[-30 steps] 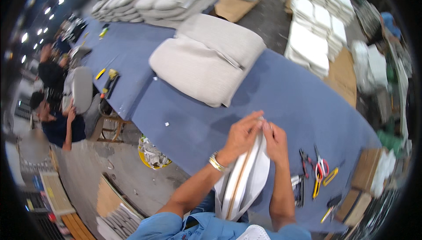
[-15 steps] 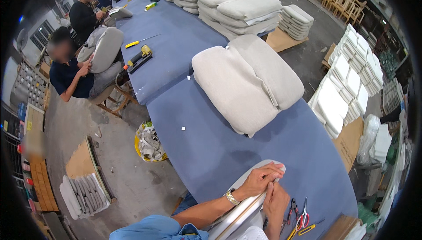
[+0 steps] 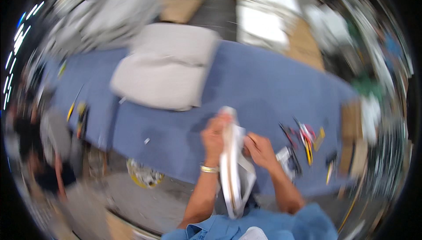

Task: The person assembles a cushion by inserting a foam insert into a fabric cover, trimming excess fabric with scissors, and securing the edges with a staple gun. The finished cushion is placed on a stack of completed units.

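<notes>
A pale seat cushion (image 3: 228, 165) stands on its edge in front of me, with a brown strip running along its narrow side. My left hand (image 3: 213, 139) is closed round its far end. On the cushion's right side my right hand (image 3: 260, 148) has its fingers curled together at the pale cover; blur hides exactly what they pinch. Right of that hand, scissors (image 3: 306, 135) with red handles lie beside dark-and-red pliers (image 3: 288, 134) and a yellow-handled cutter (image 3: 320, 139). A black-and-white object (image 3: 289, 161) rests nearer to my right forearm.
Large pale cushions (image 3: 162, 66) lie on the blue table (image 3: 263, 88). A staple gun (image 3: 81, 119) and a yellow-handled screwdriver (image 3: 71, 110) lie left. Cardboard boxes (image 3: 353, 136) border the right end. A yellow basket of scraps (image 3: 145, 175) stands below; people sit at left.
My view has swung to the right, smearing the picture. My right hand has come away from my left, down the cushion's right side; the cushion now points more straight away from me.
</notes>
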`<state>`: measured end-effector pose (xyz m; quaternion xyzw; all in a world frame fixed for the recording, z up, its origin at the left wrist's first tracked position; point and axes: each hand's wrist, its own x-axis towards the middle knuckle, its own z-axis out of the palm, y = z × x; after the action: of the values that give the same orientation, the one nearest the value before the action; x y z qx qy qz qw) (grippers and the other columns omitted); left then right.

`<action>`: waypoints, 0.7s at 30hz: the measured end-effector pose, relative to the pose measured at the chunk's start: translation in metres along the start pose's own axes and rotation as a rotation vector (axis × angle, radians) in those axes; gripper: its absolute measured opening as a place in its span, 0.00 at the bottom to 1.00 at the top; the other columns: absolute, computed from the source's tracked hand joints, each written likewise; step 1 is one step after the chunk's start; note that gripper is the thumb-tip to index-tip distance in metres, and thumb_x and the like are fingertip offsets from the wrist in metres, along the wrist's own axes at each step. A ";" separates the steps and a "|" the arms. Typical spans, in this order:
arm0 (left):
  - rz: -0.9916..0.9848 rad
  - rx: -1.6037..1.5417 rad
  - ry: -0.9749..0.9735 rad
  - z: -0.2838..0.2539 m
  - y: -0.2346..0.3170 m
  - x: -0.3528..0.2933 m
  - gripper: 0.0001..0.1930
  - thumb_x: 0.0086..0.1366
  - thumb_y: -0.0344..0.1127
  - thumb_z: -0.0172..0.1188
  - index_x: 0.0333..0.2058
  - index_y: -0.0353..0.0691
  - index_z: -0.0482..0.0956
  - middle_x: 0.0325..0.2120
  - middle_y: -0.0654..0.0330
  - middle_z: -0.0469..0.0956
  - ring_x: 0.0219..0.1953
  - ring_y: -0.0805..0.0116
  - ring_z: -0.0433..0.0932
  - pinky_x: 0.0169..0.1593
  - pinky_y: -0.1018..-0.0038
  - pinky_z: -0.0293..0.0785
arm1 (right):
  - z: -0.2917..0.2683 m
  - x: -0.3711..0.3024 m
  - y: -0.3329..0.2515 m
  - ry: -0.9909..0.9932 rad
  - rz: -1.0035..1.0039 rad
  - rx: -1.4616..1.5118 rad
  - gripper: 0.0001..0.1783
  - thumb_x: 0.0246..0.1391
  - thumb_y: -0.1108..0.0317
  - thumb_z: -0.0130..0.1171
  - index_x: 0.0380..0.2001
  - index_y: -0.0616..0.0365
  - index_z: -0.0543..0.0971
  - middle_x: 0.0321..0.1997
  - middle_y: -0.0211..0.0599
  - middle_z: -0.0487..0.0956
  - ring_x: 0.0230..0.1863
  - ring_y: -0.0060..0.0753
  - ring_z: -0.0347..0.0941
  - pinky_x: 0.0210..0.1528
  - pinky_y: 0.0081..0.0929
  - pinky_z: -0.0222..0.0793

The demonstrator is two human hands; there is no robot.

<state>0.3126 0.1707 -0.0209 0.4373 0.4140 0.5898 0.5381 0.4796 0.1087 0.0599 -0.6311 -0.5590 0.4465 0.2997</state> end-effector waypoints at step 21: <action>0.111 0.325 -0.032 0.006 0.016 0.009 0.11 0.76 0.27 0.54 0.45 0.32 0.87 0.49 0.55 0.86 0.62 0.60 0.78 0.66 0.68 0.71 | -0.158 -0.057 0.246 0.448 0.125 -0.661 0.28 0.53 0.69 0.69 0.58 0.55 0.77 0.59 0.51 0.77 0.60 0.59 0.73 0.62 0.50 0.71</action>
<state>0.3132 0.1785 -0.0030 0.5500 0.4703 0.5369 0.4336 0.7306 0.0240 -0.0765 -0.8078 -0.5542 0.1113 0.1671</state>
